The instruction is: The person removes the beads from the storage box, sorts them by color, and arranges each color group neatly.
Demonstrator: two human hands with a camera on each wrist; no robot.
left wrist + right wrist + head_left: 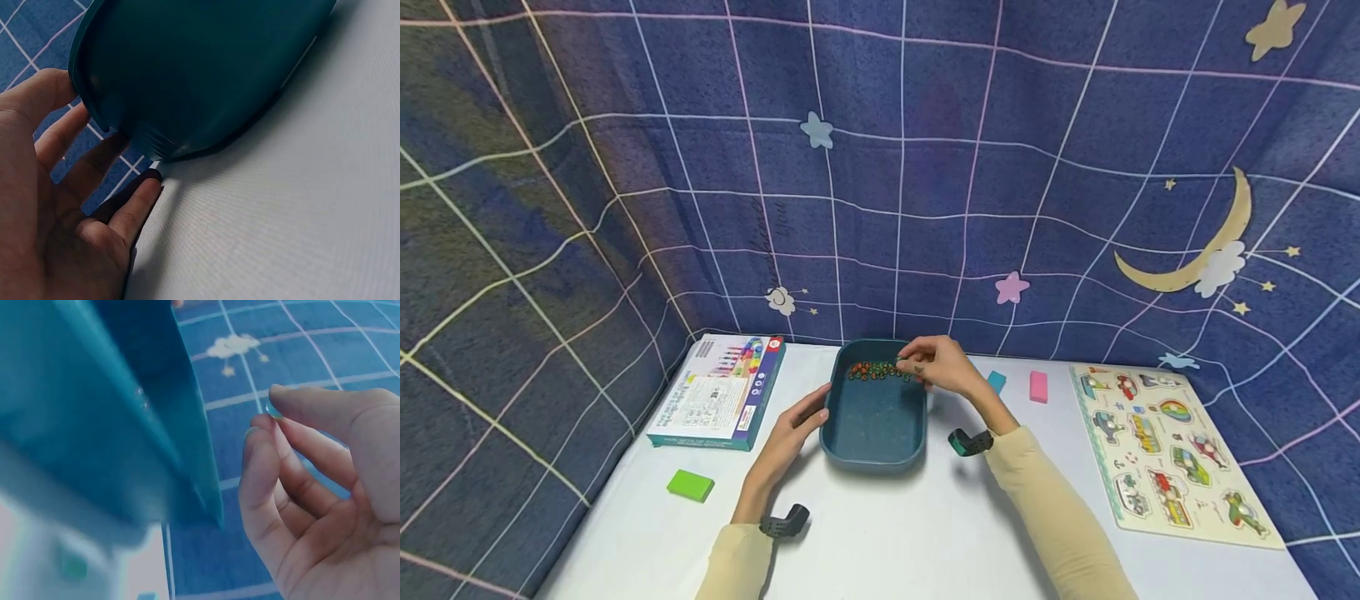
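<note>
A dark teal plastic tub (876,425) sits on the white table with several small multicoloured glass marbles (868,371) gathered near its far end. At the tub's left side, my left hand (788,433) holds the wall, one digit at the rim and the other fingers along the outside, as the left wrist view shows. Over the tub's far right corner, my right hand (942,365) pinches a clear bluish marble (272,410) between thumb and fingertips. The right wrist view shows this marble above rim height, beside the tub's outer wall.
Left of the tub lie a boxed craft set (711,396) and a green block (690,486). To the right are a blue block (996,382), a pink block (1038,387) and a picture puzzle board (1176,454). A dark blue gridded curtain (880,167) hangs behind the table.
</note>
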